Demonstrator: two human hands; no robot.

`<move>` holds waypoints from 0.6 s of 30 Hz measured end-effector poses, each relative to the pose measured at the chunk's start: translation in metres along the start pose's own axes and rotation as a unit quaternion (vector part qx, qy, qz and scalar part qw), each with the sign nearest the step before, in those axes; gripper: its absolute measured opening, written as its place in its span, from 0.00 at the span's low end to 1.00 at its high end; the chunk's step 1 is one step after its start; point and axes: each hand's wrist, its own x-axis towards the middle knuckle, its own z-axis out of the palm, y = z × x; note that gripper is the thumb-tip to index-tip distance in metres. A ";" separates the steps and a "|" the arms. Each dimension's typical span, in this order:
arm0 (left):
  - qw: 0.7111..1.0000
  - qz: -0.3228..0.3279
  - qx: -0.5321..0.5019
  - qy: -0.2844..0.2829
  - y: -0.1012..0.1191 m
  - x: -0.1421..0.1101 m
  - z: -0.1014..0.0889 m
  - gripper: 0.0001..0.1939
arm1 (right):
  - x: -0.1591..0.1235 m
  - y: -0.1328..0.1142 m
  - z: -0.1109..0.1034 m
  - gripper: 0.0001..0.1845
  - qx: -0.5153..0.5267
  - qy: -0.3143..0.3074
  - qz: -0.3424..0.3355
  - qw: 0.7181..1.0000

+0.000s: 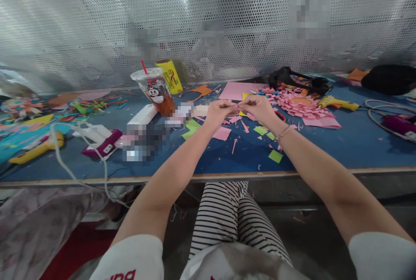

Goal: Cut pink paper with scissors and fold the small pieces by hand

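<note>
Both my hands meet above the blue table (pixel 325 150). My left hand (pixel 221 113) and my right hand (pixel 258 106) have their fingers pinched together on a small pink paper strip (pixel 238 105) held between them. Pink paper scraps (pixel 222 133) and green paper squares (pixel 275 156) lie on the table just below the hands. A thin bracelet sits on my right wrist.
A plastic cup with a red straw (pixel 156 91) and a yellow can (pixel 169 76) stand back left. A pile of pink paper pieces (pixel 300 105), a yellow glue gun (pixel 338 104) and black straps (pixel 292 77) lie at right. A white cable (pixel 69 165) and another yellow glue gun (pixel 39 149) lie at left. Perforated metal screen behind.
</note>
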 end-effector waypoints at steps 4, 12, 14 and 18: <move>0.999 -0.026 -0.036 -0.007 0.000 0.003 -0.004 0.15 | 0.003 0.001 -0.005 0.13 0.040 -0.016 0.039 0.998; 0.999 -0.038 -0.012 -0.026 -0.005 0.007 -0.010 0.14 | 0.004 0.001 -0.012 0.13 0.051 -0.045 0.081 0.994; 0.999 -0.021 0.031 -0.030 -0.008 0.008 -0.010 0.13 | 0.003 0.001 -0.010 0.11 0.035 -0.045 0.075 0.996; 0.992 0.026 0.120 -0.015 -0.010 0.008 -0.008 0.11 | 0.001 0.000 -0.003 0.11 0.048 -0.067 0.090 0.993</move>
